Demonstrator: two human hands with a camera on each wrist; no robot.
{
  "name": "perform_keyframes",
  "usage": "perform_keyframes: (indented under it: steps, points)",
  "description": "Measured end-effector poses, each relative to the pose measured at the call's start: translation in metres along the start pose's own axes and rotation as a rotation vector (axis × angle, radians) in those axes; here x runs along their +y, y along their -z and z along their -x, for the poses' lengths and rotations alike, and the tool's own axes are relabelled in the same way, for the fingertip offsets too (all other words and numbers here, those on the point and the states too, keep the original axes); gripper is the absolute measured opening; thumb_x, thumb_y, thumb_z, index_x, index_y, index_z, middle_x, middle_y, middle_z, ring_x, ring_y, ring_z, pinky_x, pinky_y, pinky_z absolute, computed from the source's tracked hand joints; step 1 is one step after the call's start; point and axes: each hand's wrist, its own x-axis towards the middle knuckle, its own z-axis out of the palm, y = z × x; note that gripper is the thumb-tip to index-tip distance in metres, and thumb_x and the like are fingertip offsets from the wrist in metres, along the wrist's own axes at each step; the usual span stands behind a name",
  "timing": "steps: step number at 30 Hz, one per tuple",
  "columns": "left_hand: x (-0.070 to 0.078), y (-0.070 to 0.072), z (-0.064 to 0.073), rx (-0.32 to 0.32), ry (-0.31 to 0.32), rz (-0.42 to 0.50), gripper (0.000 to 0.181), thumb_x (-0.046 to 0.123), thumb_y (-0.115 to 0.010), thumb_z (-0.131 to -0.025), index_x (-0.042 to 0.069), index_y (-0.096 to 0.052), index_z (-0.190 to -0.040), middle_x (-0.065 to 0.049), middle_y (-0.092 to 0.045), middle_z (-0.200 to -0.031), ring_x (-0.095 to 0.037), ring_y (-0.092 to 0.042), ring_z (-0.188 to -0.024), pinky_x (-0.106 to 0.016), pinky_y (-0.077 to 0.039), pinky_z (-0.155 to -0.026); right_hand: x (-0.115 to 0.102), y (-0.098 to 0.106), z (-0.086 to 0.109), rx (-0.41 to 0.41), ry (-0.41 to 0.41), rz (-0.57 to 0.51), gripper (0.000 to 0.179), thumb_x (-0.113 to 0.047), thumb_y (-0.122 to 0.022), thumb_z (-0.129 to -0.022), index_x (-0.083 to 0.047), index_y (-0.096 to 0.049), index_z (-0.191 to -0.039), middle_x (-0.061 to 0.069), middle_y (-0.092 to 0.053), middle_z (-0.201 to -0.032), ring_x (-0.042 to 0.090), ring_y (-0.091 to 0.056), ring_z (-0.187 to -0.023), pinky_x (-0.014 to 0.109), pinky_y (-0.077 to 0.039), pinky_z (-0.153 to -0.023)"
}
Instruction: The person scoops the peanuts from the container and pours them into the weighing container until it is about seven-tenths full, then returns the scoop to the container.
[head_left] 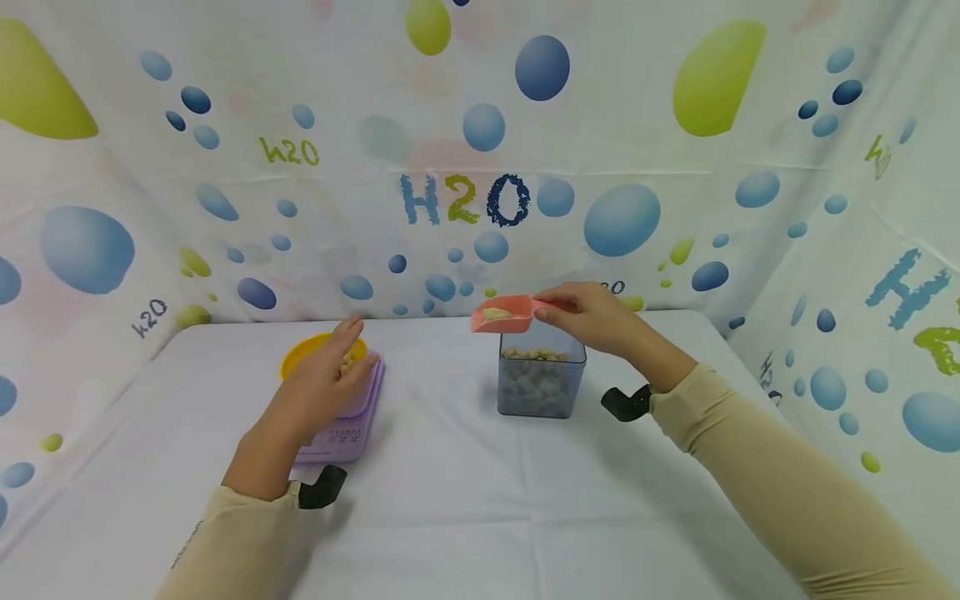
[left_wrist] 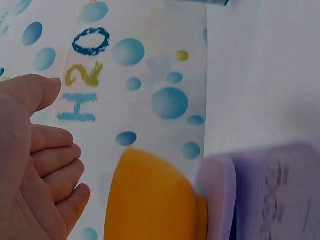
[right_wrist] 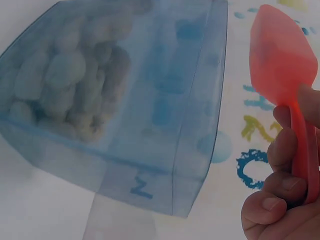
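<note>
Fingers (right_wrist: 280, 150) of the right hand (head_left: 592, 317) pinch the scoop (head_left: 504, 314); left hand (head_left: 322, 387) hovers relaxed.

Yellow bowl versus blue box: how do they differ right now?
The yellow bowl is round and opaque; the blue box is square-sided and see-through. The bowl sits on the purple scale, while the box stands straight on the white table. The left hand hovers open by the bowl; the right hand holds the pink scoop, loaded, above the box. Both hold pale nuts.
</note>
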Motion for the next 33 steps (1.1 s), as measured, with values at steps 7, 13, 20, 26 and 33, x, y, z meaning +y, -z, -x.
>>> perform_keyframes:
  steps: [7, 13, 20, 26, 33]
  points:
    - [-0.030, 0.016, 0.017, 0.023, 0.080, -0.016, 0.075, 0.055, -0.041, -0.101, 0.019, -0.011, -0.160, -0.010, -0.013, -0.166, -0.048, -0.021, -0.145, -0.068, -0.022, -0.112, -0.018, -0.014, -0.007, 0.003, 0.033, -0.045, 0.041, -0.040, -0.060, -0.097, -0.015, -0.065, -0.129, 0.003, -0.067, -0.120, 0.023, -0.059, -0.103, 0.043, -0.055, -0.091]
    - [-0.057, 0.022, 0.028, 0.022, 0.130, -0.004, 0.091, 0.061, -0.049, -0.095, 0.012, -0.007, -0.159, -0.014, -0.007, -0.166, -0.050, -0.016, -0.146, -0.071, -0.020, -0.110, -0.039, -0.034, -0.016, 0.012, 0.062, -0.075, 0.037, -0.037, -0.065, -0.095, -0.015, -0.069, -0.124, 0.001, -0.070, -0.112, 0.021, -0.059, -0.097, 0.037, -0.056, -0.086]
    - [-0.077, 0.024, 0.030, 0.002, 0.161, -0.008, 0.099, 0.063, -0.052, -0.093, 0.007, -0.005, -0.159, -0.019, -0.008, -0.164, -0.052, -0.017, -0.145, -0.071, -0.020, -0.110, -0.061, -0.060, -0.028, 0.027, 0.042, -0.180, 0.035, -0.036, -0.070, -0.091, -0.017, -0.072, -0.120, -0.001, -0.068, -0.103, 0.021, -0.058, -0.092, 0.030, -0.057, -0.073]
    - [-0.085, 0.022, 0.027, -0.037, 0.197, -0.002, 0.100, 0.067, -0.051, -0.091, 0.010, -0.005, -0.159, -0.021, -0.011, -0.163, -0.054, -0.020, -0.142, -0.072, -0.022, -0.109, -0.072, -0.086, -0.042, 0.023, 0.074, -0.256, 0.037, -0.036, -0.073, -0.089, -0.014, -0.073, -0.119, -0.002, -0.070, -0.104, 0.019, -0.059, -0.091, 0.027, -0.057, -0.072]
    - [-0.088, 0.019, 0.027, -0.064, 0.237, 0.009, 0.099, 0.070, -0.048, -0.090, 0.014, -0.004, -0.160, -0.025, -0.017, -0.161, -0.055, -0.024, -0.140, -0.074, -0.026, -0.106, -0.094, -0.111, -0.056, 0.004, 0.063, -0.334, 0.035, -0.036, -0.074, -0.088, -0.014, -0.075, -0.116, -0.002, -0.071, -0.104, 0.018, -0.060, -0.090, 0.026, -0.056, -0.072]
